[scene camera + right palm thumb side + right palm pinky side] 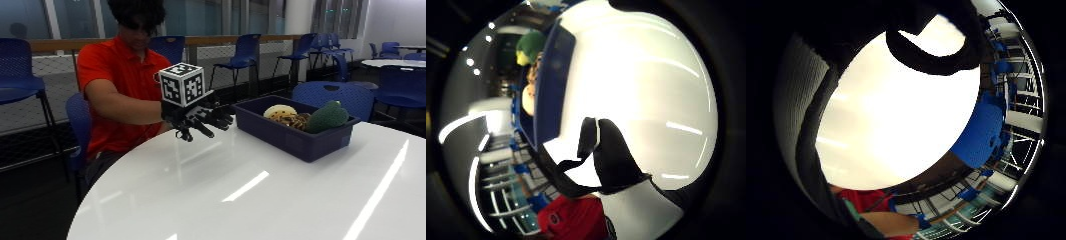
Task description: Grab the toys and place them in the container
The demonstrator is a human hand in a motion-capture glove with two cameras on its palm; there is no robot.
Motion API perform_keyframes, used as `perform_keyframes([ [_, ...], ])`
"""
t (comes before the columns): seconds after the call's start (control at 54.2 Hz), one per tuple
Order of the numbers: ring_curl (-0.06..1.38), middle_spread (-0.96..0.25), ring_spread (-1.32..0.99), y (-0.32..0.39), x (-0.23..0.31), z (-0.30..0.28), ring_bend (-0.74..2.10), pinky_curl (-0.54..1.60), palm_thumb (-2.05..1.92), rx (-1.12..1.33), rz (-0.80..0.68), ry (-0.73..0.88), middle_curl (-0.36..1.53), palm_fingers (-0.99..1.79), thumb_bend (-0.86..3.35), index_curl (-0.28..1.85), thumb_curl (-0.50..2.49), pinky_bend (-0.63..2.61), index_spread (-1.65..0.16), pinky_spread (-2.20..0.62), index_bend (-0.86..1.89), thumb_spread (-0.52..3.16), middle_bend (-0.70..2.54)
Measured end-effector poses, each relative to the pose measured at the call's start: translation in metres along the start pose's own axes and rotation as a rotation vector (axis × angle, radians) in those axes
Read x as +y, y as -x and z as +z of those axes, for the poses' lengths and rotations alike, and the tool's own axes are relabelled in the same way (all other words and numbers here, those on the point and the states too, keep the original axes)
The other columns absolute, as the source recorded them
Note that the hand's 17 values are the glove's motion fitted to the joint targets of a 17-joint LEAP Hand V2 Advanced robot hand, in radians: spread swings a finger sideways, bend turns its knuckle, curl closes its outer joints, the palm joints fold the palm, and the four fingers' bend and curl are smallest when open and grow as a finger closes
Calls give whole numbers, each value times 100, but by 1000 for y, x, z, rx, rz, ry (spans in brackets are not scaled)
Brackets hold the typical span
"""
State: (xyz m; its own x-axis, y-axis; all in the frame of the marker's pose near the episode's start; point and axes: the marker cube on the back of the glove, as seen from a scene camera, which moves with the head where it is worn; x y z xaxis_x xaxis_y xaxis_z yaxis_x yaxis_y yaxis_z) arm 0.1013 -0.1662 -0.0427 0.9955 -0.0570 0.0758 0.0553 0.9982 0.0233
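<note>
A dark blue container (pixel 293 134) stands on the white table (pixel 266 190) at its far right side. Inside it lie a green plush toy (pixel 326 116), a cream round toy (pixel 279 111) and a spotted brown toy (pixel 293 121). My gloved right hand (pixel 200 119) hovers above the table's far edge, just left of the container, fingers spread and relaxed, holding nothing. In the thumb side palm view the container (pixel 551 85) appears side-on with the green toy (pixel 530 45) above its rim. The little finger side palm view shows only bare table (pixel 896 115).
Blue chairs (pixel 333 95) stand behind the table, one close behind the container. More chairs and a railing line the back wall. The person in a red shirt (pixel 120 75) sits at the table's far left edge.
</note>
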Motion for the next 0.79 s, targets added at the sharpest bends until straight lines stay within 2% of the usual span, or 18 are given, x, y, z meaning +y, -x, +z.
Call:
perform_keyframes([
  [0.794, 23, -7, 1, -26, 18, -24, 17, 31, 6, 59, 12, -38, 22, -13, -1, 35, 34, 79, -37, 10, 18, 129, 13],
])
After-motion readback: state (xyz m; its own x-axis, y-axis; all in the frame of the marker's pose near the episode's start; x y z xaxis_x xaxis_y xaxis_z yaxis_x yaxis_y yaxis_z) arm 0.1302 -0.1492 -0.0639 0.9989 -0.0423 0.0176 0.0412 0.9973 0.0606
